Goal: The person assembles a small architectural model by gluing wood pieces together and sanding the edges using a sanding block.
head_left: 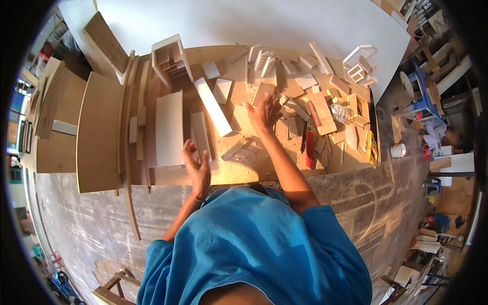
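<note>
One plain white board (169, 127) near left hand (198, 170), wood block (261, 91) by right hand (264, 114).

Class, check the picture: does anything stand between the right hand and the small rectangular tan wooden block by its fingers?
Nothing visible does: in this view the right hand overlaps the near edge of the small rectangular tan wooden block; contact is unclear. A white slatted wooden model stands beyond the block, not between.

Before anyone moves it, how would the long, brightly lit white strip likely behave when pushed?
The long white strip is probably stiff, as its edges look straight. Its flat top and square corners suggest it would slide rather than roll. Being long and narrow, it may swing round if pushed near one end.
</note>
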Available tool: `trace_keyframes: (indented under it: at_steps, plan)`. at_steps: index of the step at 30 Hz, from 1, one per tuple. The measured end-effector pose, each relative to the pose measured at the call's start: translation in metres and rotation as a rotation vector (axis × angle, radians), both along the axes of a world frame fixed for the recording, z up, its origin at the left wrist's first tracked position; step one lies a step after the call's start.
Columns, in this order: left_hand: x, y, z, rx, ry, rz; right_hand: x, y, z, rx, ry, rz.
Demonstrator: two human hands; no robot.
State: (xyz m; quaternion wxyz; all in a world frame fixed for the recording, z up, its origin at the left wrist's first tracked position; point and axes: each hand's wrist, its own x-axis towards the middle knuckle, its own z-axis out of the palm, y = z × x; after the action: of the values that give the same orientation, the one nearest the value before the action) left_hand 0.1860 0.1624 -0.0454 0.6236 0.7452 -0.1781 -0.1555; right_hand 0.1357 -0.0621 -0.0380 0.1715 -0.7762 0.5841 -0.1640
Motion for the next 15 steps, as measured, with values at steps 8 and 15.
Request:
trace_keyframes:
  at_steps: [8,15]
  plan:
    - [-0.018,-0.075,-0.002,0.397,-0.465,-0.48,-0.041,-0.049,-0.05,-0.027,-0.334,0.045]
    - [-0.007,-0.127,-0.006,0.578,-0.825,-0.703,-0.134,-0.107,-0.029,-0.23,-0.49,-0.013]
